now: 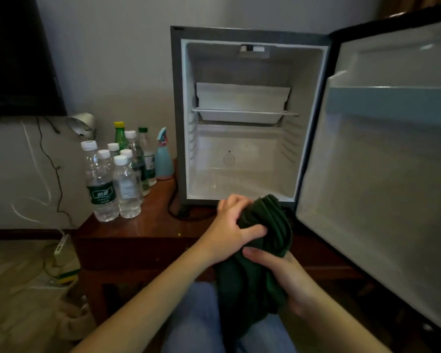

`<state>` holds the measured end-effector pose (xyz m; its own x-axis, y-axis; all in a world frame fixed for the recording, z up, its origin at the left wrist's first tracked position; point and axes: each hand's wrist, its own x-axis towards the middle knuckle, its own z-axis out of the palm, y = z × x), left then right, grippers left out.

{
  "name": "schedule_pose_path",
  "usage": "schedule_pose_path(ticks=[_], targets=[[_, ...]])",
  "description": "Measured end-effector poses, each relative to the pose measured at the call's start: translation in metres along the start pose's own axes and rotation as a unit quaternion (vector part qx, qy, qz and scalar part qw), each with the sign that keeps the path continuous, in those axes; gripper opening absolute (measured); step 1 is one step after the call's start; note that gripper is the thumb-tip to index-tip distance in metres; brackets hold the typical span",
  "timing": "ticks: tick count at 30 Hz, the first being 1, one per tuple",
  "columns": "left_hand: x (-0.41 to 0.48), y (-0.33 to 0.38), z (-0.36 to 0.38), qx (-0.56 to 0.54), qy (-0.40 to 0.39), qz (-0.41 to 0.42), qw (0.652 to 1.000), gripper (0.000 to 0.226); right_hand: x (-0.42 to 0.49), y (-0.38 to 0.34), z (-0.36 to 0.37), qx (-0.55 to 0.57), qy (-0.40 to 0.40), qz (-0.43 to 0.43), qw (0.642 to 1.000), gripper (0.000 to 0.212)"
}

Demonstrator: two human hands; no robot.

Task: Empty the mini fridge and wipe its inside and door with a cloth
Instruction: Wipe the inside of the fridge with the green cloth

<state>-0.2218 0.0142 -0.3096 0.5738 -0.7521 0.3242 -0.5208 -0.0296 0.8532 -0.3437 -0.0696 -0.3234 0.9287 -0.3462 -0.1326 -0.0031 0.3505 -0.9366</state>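
Note:
The mini fridge (178, 118) stands open on a wooden table, with nothing on its wire shelf (245, 112) or floor; a white tray sits behind the shelf. Its door (382, 179) swings wide to the right, and the inner side looks bare. In front of the fridge's lower edge I hold a dark green cloth (267, 225), bunched up. My left hand (233, 228) grips its upper part, thumb across the folds. My right hand (280, 273) holds the cloth from below, and the rest hangs down over my lap.
Several water bottles (112, 182), a green bottle and a blue spray bottle (163, 156) stand on the wooden table (148, 225) left of the fridge. A dark TV screen (15, 59) hangs top left. Cables and a power strip (61, 248) lie on the floor at the left.

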Motion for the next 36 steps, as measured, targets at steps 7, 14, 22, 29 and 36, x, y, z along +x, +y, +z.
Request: schedule_pose_path(ticks=[7,14,22,29,36], targets=[[0.053,-0.092,-0.091,-0.080,0.168,-0.111,0.976,0.012,0.102,-0.051,-0.006,-0.021,0.090,-0.023,0.995,0.035],[0.127,-0.179,-0.128,0.060,0.287,-0.152,0.944,0.063,0.241,-0.074,0.008,-0.070,0.101,-0.020,0.992,0.040],[0.170,-0.203,-0.131,0.184,0.340,-0.053,0.921,0.086,0.347,-0.020,0.043,-0.261,0.171,-0.117,0.943,0.068],[0.177,-0.221,-0.122,0.078,0.358,0.027,0.930,0.069,0.367,0.013,0.051,-0.483,0.100,-0.238,0.837,0.071],[0.179,-0.223,-0.121,-0.043,0.324,0.030,0.944,0.083,0.467,-0.007,0.065,-0.489,0.185,-0.199,0.829,0.057]])
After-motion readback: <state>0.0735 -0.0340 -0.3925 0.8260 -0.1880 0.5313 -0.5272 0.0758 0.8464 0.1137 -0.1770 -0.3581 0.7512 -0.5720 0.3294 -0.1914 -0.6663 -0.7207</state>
